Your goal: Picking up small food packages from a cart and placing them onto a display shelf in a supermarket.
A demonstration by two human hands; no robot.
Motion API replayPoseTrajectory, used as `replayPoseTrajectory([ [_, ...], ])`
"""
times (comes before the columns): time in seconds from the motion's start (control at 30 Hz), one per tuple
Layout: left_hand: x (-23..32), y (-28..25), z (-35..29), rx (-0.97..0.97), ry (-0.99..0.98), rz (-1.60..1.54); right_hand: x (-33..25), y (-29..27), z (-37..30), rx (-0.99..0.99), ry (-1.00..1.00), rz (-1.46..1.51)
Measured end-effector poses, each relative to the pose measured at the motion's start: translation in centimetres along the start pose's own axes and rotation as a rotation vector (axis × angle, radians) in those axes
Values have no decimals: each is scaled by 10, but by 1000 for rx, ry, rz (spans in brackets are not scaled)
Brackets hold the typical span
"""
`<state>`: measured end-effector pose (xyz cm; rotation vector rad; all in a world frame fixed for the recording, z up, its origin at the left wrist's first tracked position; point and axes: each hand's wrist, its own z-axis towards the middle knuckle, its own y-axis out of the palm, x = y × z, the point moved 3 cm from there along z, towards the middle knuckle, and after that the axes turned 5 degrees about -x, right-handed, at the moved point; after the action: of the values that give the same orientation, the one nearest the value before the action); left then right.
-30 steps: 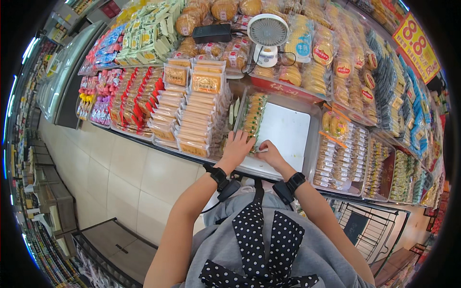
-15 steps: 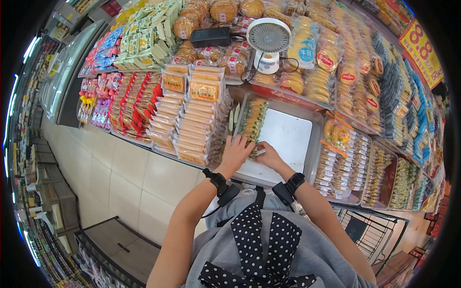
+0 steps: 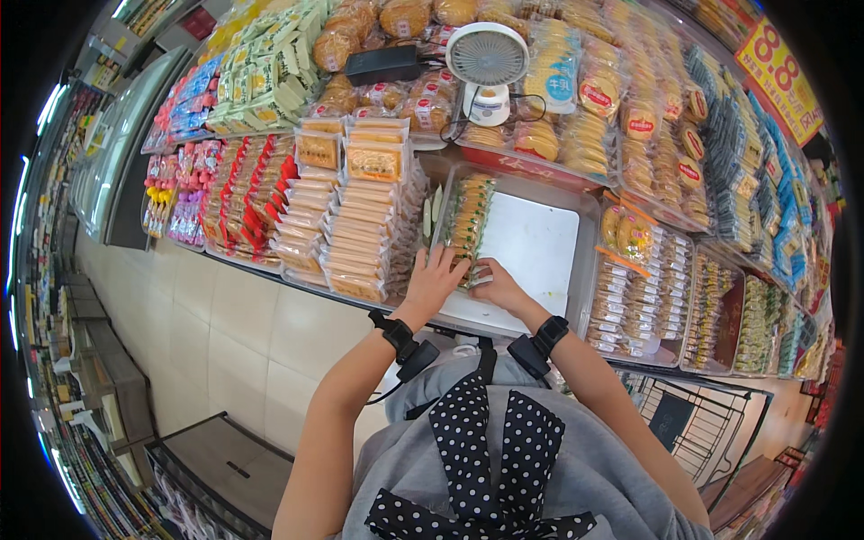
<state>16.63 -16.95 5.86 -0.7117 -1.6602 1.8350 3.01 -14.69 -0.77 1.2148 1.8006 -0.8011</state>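
Observation:
A narrow row of small wrapped biscuits (image 3: pixel 469 216), in clear packs with green edging, stands along the left side of a clear-walled bin (image 3: pixel 585 274). At the row's near end, my left hand (image 3: pixel 434 281) has its fingers bent against the packs on their left. From the right, my right hand (image 3: pixel 500 288) meets the same end with curled fingers. Both hands close on the front packs, whose lower parts they hide. A white board (image 3: pixel 533 247) lines the bin to the right of the row.
Tall stacks of wrapped crackers (image 3: pixel 364 229) stand left of the bin. Bagged biscuits (image 3: pixel 630 292) fill the tray on its right. Behind it are a small white fan (image 3: pixel 487 67) and a black box (image 3: pixel 383 64). A wire cart (image 3: pixel 693 423) stands at lower right.
The view has shifted slightly. Both hands stay at the near end of the biscuit row, with the right fingers now drawn a little closer in against the packs.

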Motion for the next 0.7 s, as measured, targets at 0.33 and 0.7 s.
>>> replayPoseTrajectory([
  [0.33, 32, -40, 9, 29, 97, -290, -14, -36, -67, 189, -74, 177],
  [0.7, 128, -40, 31, -143, 589, -595, 31, -74, -221, 790, -201, 633],
])
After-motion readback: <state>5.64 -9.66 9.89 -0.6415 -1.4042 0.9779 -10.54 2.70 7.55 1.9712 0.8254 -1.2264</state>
